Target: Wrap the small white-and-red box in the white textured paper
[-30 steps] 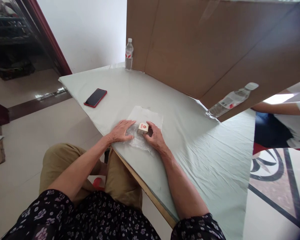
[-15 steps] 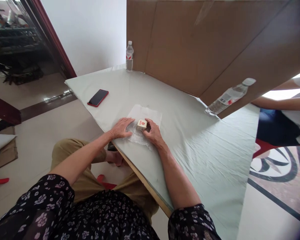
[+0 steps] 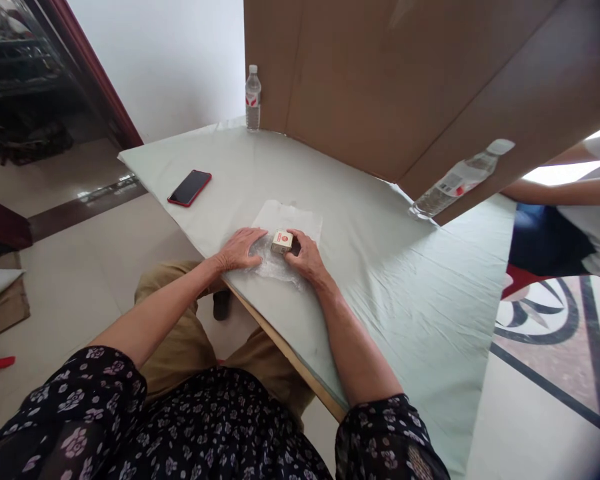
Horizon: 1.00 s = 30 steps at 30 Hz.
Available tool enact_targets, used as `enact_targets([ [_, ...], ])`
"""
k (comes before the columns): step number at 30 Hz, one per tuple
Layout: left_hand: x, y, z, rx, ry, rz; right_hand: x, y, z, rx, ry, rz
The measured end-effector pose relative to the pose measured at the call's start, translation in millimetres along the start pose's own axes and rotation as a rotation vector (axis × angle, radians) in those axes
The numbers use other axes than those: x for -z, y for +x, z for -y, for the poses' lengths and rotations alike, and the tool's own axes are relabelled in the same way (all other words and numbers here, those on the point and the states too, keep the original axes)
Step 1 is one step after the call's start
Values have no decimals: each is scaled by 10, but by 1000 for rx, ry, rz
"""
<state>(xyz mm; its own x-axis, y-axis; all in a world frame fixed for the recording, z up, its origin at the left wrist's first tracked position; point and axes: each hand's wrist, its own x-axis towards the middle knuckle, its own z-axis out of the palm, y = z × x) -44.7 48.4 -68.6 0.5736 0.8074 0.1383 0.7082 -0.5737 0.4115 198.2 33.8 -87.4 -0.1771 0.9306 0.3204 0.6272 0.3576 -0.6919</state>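
Observation:
A small cream box with a red round mark lies on a clear sheet of bubble wrap, with a whitish sheet behind it. At the box's right end, my right hand is closed, its thumb and forefinger against the sides. My left hand rests on the left edge of the wrap, thumb and fingers apart, with a gap between it and the box. Parts of the wrap are hidden under both hands.
A phone in a red case lies toward the left table edge. One water bottle stands at the back; another is by the cardboard panel. A pale green cloth covers the table. Another person's arm shows at right.
The view has shifted slightly, so the table appears higher. My legs below the table have moved. Both hands keep nearly the same place around the small box.

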Motion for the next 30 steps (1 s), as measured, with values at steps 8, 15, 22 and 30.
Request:
enact_targets([
  [8,74,31,-21,1,-40,-43,23,11,28,10,56,0],
  [15,118,-298,-91,-26,-23,-181,22,2,15,11,84,8],
  [22,101,-438,-453,-215,156,-86,32,-13,12,6,87,10],
  [30,46,-364,-614,-241,174,-133,88,-52,3,-15,93,48],
])
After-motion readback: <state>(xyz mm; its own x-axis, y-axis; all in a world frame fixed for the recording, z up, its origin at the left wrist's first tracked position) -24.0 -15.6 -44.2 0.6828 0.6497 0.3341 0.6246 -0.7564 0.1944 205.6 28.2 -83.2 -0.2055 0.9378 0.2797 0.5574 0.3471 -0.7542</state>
